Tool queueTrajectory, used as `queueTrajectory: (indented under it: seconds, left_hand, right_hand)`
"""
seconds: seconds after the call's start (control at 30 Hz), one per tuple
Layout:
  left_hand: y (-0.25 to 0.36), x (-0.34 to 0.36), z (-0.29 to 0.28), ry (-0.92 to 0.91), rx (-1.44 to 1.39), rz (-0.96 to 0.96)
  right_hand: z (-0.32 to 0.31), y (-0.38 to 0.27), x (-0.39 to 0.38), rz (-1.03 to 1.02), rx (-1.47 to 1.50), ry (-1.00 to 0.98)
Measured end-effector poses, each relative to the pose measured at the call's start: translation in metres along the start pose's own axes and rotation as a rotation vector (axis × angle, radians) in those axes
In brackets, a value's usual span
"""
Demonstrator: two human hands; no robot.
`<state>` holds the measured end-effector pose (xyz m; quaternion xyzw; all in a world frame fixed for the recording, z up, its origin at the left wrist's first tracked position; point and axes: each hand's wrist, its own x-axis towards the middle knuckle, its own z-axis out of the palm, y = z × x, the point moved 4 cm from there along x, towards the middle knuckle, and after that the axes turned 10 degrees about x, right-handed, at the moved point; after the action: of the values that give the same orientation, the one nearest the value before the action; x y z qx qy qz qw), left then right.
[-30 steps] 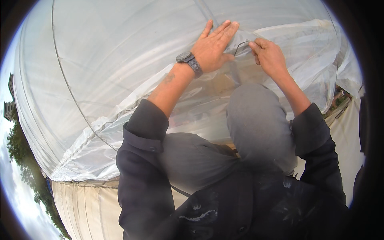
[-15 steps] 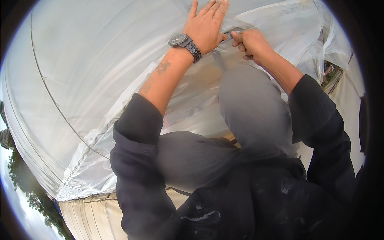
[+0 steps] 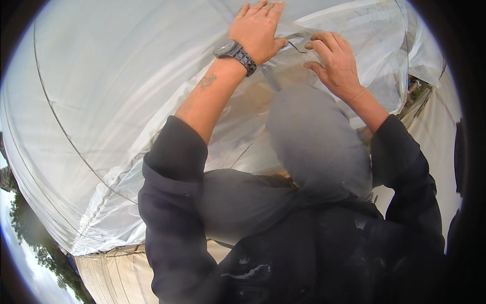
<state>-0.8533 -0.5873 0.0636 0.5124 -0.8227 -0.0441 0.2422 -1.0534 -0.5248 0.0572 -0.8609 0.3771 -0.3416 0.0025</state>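
Observation:
My left hand [image 3: 257,31], with a dark watch [image 3: 226,48] on its wrist, lies flat with fingers stretched on the translucent plastic sheet [image 3: 126,76]. Close by its thumb, the end of a thin dark wire or cord [image 3: 296,47] sticks out over the sheet; whether the thumb presses on it I cannot tell. My right hand [image 3: 335,62] is just right of that end, fingers bent and apart, with nothing visible in them.
Two rounded grey cloth shapes [image 3: 319,144] stand below my hands, in front of my dark jacket. A long dark line [image 3: 68,134] crosses the sheet at left. Beige fabric [image 3: 119,271] hangs under the sheet's lower edge. Trees [image 3: 38,233] show at far left.
My right hand has opened from a pinch at the thin dark piece and drawn a little right and down, leaving its end free. My left hand stays nearly in place.

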Motion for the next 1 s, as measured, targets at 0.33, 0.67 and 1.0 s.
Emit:
queueTrajectory:
  seconds: [0.33, 0.67, 1.0]
  left_hand:
    - [-0.004, -0.003, 0.016, -0.142, -0.265, -0.112]
    - [-0.010, -0.014, 0.038, -0.237, -0.477, -0.230]
    - [-0.007, -0.025, 0.040, -0.298, -0.548, -0.164]
  right_hand:
    - [0.013, 0.026, 0.020, -0.230, -0.019, 0.042]
    - [0.015, 0.038, 0.039, -0.379, 0.036, 0.080]
    - [0.011, 0.032, 0.047, -0.399, 0.099, 0.047]
